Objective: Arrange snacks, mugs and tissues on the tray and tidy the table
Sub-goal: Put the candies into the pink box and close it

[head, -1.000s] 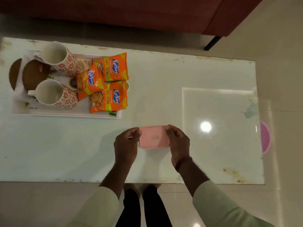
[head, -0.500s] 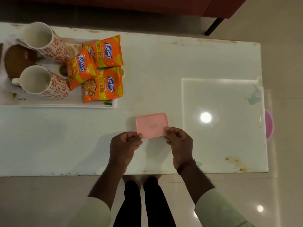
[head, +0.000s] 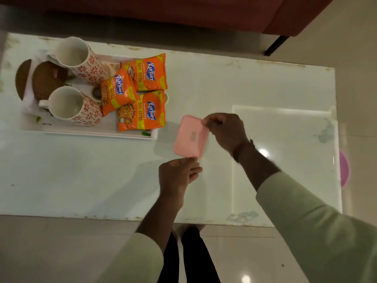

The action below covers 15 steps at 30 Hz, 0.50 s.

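A pink flat tissue pack (head: pixel 189 137) lies just right of the white tray (head: pixel 98 133) on the glass table. My right hand (head: pixel 226 130) pinches its far right corner. My left hand (head: pixel 177 173) touches its near edge with the fingertips. On the tray stand two white mugs with red flowers, the far mug (head: pixel 80 60) and the near mug (head: pixel 70 106). Three orange snack packets (head: pixel 140 92) lie on the tray's right part, partly overlapping. Brown round coasters (head: pixel 46 80) sit at the tray's left end.
The white glass table (head: pixel 255 88) reaches to the right, with a raised glass panel (head: pixel 285 156) there. A pink round object (head: pixel 344 169) shows beyond the right edge. A dark red sofa (head: pixel 183 13) stands behind the table. My legs are below the near edge.
The pink pack has turned from lying sideways to lengthways and moved toward the tray. My right hand went to its far corner, my left to its near edge.
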Motion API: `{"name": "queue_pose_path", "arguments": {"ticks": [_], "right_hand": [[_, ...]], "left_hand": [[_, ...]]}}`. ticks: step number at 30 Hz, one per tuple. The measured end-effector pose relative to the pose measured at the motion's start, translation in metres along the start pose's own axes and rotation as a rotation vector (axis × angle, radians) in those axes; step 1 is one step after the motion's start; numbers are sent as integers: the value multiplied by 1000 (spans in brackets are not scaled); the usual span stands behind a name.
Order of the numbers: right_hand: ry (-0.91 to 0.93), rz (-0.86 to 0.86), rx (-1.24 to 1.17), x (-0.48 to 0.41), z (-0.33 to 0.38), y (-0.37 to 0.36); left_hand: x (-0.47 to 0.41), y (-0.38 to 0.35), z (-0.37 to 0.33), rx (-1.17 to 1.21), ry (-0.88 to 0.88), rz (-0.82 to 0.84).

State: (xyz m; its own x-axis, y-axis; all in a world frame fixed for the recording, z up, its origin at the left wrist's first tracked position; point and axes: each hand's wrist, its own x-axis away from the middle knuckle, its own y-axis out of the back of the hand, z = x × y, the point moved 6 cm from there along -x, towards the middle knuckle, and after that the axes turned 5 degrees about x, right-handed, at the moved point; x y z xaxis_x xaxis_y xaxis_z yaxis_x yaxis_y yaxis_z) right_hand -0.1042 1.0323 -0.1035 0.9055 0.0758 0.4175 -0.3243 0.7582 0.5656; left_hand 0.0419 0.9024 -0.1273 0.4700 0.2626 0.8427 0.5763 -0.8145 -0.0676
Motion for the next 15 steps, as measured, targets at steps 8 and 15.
{"name": "queue_pose_path", "arguments": {"ticks": [8,15], "right_hand": [[76,87,192,-53,29,-13],[74,15,109,-53,17,-20]], "left_hand": [[-29,-24,-12,152,120,-92],[-42,-24,-5,140,102,-115]]}}
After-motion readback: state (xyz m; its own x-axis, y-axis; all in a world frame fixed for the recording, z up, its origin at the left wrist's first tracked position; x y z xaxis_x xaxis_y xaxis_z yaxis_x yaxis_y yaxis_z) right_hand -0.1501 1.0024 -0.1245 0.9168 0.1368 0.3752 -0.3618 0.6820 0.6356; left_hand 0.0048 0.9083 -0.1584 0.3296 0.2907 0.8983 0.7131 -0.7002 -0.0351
